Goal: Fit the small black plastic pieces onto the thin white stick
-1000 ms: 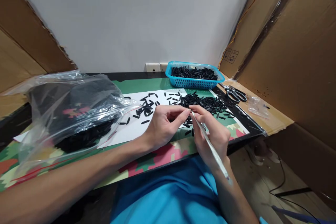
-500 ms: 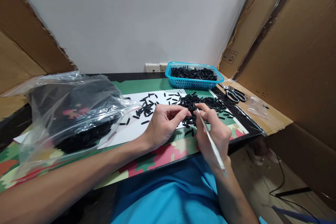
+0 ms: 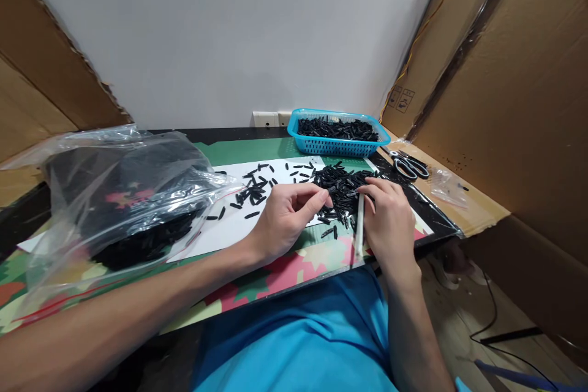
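"What's biggest?"

"The clear bag (image 3: 151, 159), on the left. Then the blue basket (image 3: 340, 147), behind the pile of black bits (image 3: 337, 180)."

"And then?"

"The left hand (image 3: 288, 214) pinches finger and thumb together; nobody can tell if a bit is inside. The right hand (image 3: 388, 220), by the pile, holds a pale stick (image 3: 360, 223)."

Far wall (image 3: 220, 37): plain, pale; socket plate (image 3: 265, 119) fitted low, just above table level. Cardboard panels flank both sides, left (image 3: 41, 43) and right (image 3: 519, 86). Yellow-orange wires (image 3: 416, 44) run down at the far right corner. Right side: scissors (image 3: 410, 167), small clear bag (image 3: 448, 188). Right floor: dark cable (image 3: 495, 312).
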Tool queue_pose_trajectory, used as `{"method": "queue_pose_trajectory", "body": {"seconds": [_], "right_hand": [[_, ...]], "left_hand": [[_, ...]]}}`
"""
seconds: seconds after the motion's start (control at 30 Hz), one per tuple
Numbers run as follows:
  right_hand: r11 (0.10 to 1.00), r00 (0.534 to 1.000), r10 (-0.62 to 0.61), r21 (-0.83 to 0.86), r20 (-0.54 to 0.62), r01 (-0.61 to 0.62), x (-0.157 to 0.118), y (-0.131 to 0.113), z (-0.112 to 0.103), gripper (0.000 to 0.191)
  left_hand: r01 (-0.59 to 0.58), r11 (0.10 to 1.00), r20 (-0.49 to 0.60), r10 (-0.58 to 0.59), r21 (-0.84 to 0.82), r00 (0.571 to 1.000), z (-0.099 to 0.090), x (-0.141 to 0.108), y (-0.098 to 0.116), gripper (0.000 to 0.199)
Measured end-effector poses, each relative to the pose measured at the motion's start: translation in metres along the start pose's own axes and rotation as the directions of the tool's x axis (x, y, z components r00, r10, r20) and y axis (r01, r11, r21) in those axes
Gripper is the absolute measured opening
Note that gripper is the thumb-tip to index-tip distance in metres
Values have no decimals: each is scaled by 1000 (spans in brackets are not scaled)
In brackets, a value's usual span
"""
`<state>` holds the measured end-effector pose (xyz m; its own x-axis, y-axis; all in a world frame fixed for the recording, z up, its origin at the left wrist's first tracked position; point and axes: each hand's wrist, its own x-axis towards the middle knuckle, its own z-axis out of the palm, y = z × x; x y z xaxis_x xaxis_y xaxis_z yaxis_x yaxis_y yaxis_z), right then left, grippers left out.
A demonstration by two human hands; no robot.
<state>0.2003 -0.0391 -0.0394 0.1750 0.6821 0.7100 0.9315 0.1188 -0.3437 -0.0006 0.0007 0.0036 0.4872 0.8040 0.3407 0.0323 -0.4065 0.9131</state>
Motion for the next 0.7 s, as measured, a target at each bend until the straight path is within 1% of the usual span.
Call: {"method": "queue_pose_trajectory", "body": {"seconds": [0.07, 0.13, 0.23, 0.3, 0.33, 0.4, 0.5, 0.6, 0.7], "right_hand": [[999, 1000, -1, 48, 5, 1, 1, -1, -1, 27], [979, 999, -19, 200, -28, 24, 3, -5, -6, 25], [884, 994, -92, 454, -63, 111, 4, -16, -17, 20], [819, 989, -145, 557, -38, 142, 4, -23, -22, 21], [795, 988, -154, 591, -19, 136, 4, -26, -23, 21], [765, 992, -126, 638, 12, 90, 3, -30, -23, 19], [724, 997, -37, 690, 64, -18, 0, -31, -21, 10], [644, 990, 24, 756, 138, -120, -1, -30, -20, 6], [566, 982, 57, 805, 179, -179, -1, -29, -19, 7]], "left_hand": [[-10, 999, 3, 10, 37, 1000, 0, 0, 0, 34], [-20, 997, 6, 19, 72, 1000, 0, 0, -1, 34], [-41, 992, 20, 39, 116, 999, 0, 0, -2, 34], [-57, 989, 40, 52, 133, 998, 1, 0, -2, 33], [-67, 988, 49, 61, 138, 997, 1, 0, -2, 32], [-82, 984, 62, 73, 157, 995, 2, 0, -1, 31], [-98, 977, 73, 85, 190, 994, 3, -1, 1, 30], [-100, 975, 78, 85, 200, 993, 4, -2, 2, 31], [-100, 977, 77, 86, 190, 993, 4, -3, 2, 30]]}}
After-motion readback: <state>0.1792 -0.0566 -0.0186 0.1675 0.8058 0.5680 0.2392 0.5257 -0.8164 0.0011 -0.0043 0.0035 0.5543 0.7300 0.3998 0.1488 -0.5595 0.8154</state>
